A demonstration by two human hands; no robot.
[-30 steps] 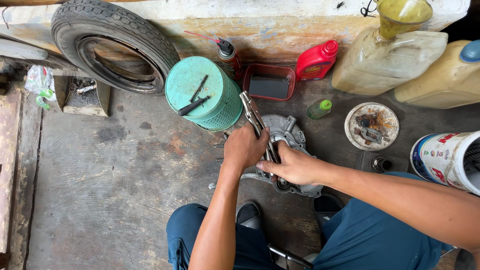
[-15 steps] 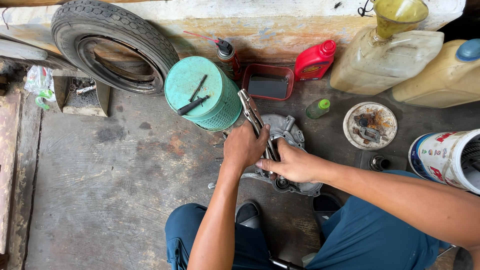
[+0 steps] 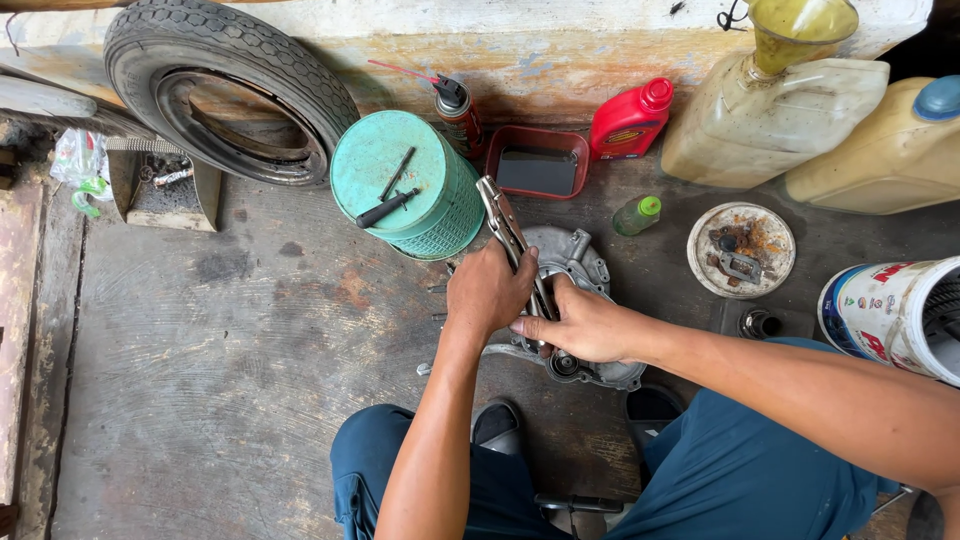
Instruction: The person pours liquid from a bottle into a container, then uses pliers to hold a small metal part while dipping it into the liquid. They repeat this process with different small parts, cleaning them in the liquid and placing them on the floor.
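Note:
My left hand [image 3: 487, 292] grips the handles of silver locking pliers [image 3: 503, 222], which angle up and to the left. My right hand [image 3: 588, 327] wraps the lower end of the same pliers and presses on a grey metal engine cover [image 3: 578, 258] lying on the concrete floor. The pliers' jaws are hidden under my right hand, near a round fitting [image 3: 563, 365] at the cover's near edge.
An upturned green bucket [image 3: 405, 185] carries a screwdriver and a rod. Behind stand a tyre [image 3: 225, 90], spray can [image 3: 458, 112], red tray of dark oil [image 3: 536, 162], red bottle [image 3: 630, 120], jugs [image 3: 775, 115], rusty dish [image 3: 741, 250], white pail [image 3: 895, 315].
Both hands stay on the pliers in nearly the same place. The view has shifted very slightly.

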